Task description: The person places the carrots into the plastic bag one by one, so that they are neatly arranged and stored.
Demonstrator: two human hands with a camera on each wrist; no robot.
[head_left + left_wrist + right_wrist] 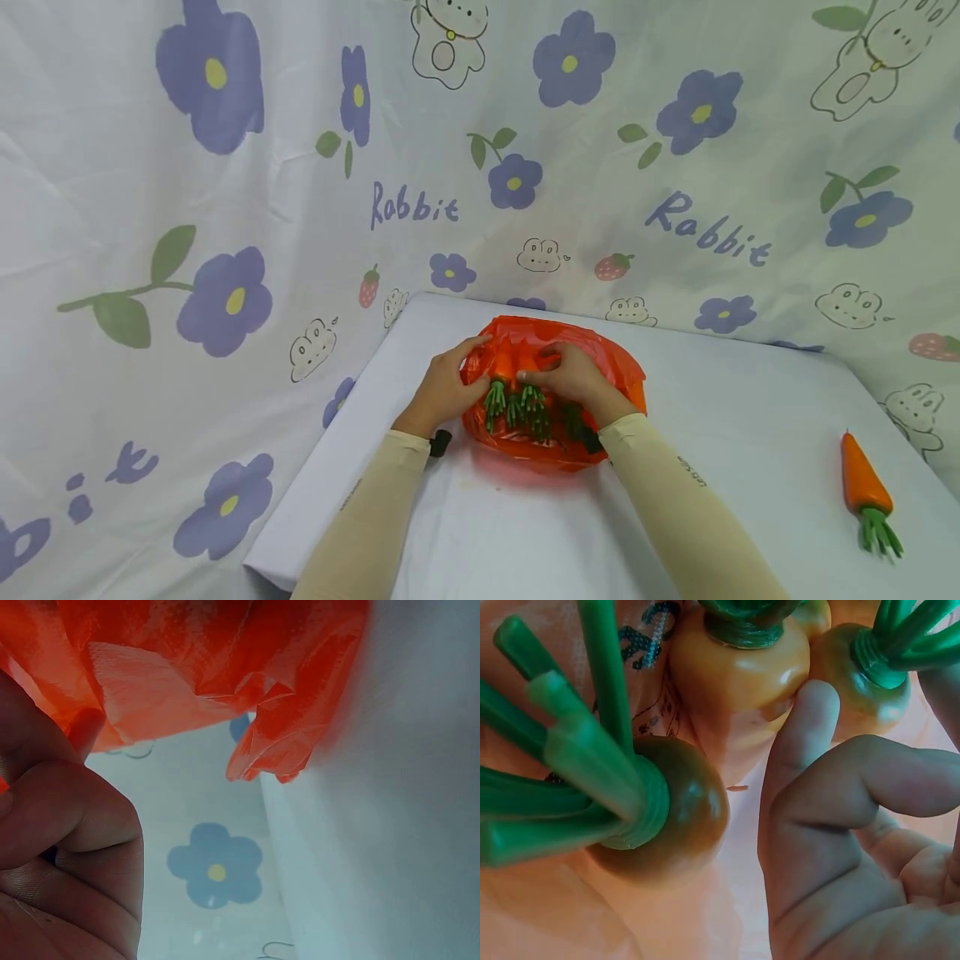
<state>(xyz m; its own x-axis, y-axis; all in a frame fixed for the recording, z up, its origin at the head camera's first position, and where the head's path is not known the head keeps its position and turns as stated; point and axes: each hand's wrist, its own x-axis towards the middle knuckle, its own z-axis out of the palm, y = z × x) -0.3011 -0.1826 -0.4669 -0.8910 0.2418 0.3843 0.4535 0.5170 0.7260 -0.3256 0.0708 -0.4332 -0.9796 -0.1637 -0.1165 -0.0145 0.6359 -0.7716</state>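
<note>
A red plastic bag (626, 367) lies spread with its mouth upward, and several toy carrots (504, 360) with green tops are inside it. At the bag's left rim, my left hand (442, 390) grips the plastic, its thumb beside the leftmost carrot. Curled fingers of that hand show against the red film in the left wrist view. My right hand (577, 379) reaches over the right rim and pinches a carrot (855, 690) near its leafy top. A closer carrot (682, 817) stands apart from those fingers. The bag hides part of the left fingers.
One more carrot (866, 483) lies on the white-covered table (720, 417) at far right. Behind the table hangs a white cloth (480, 142) printed with flowers and rabbits. Table edges run along the left and back.
</note>
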